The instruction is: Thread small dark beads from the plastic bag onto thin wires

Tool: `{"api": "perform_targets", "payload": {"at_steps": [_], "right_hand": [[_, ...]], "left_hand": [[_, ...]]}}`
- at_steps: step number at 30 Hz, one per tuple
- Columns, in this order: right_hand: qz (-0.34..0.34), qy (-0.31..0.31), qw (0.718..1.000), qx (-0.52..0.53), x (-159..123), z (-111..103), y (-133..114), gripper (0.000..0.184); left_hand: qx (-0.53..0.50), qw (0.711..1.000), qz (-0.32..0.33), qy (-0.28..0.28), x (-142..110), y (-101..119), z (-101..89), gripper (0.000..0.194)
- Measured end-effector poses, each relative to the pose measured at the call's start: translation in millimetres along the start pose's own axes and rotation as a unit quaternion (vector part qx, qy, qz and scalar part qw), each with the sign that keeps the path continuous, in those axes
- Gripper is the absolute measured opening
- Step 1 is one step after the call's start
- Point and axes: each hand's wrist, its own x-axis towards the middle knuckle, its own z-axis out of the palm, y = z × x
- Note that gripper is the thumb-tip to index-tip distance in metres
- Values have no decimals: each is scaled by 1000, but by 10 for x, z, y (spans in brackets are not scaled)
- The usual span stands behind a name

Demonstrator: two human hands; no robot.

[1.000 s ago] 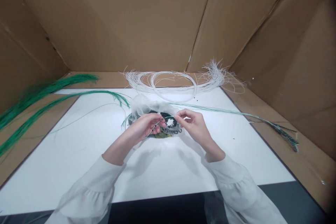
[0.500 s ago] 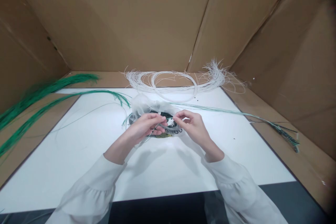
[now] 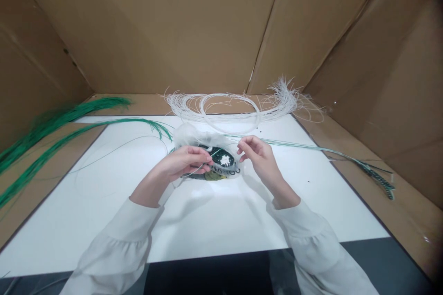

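Observation:
My left hand (image 3: 185, 162) is closed in a pinch on a thin pale-green strand (image 3: 216, 151). One end of it points up and right past the fingertips, and the rest trails below the hand. Under and beyond my hands lies a clear plastic bag (image 3: 188, 134) with dark lettering. Inside it I see small dark-green pieces, which look like beads (image 3: 218, 156), a white cluster (image 3: 226, 161) and something olive-yellow (image 3: 215, 176). My right hand (image 3: 259, 154) hovers at the bag's right side, thumb and forefinger drawn together. Whatever may be between those fingertips is too small to make out.
A coil of white strands (image 3: 230, 97) lies at the back of the white board (image 3: 207, 235). Green strand bundles (image 3: 79, 134) run along the left. Thin green strands lead right to dark patterned, cord-like pieces (image 3: 380, 182). Cardboard walls (image 3: 155, 23) enclose the back and sides.
My right hand has moved right and slightly up, away from the strand and my left hand. The left hand has shifted a little left, still pinching the strand. More of the bag's contents shows.

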Motion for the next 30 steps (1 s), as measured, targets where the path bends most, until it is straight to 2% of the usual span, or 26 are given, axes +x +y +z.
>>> {"api": "perform_targets", "payload": {"at_steps": [5,8,12,16,23,30], "right_hand": [[4,35,999,2,22,-28,-9,22],[11,39,999,-6,27,-33,22,22],[9,13,1000,-22,20,-28,85,22],[12,-25,998,-64,2,-17,116,21],[16,-38,995,-96,1,-15,127,21],[9,-36,993,-110,-2,-14,125,21]], "left_hand": [[13,1000,3,12,-36,45,-55,18],[80,997,17,12,-78,83,-97,17],[182,983,23,20,-119,126,-164,14],[239,971,-16,16,-128,140,-203,13],[246,969,-19,4,-101,116,-211,12],[247,967,-59,19,-89,104,-220,17]]}}
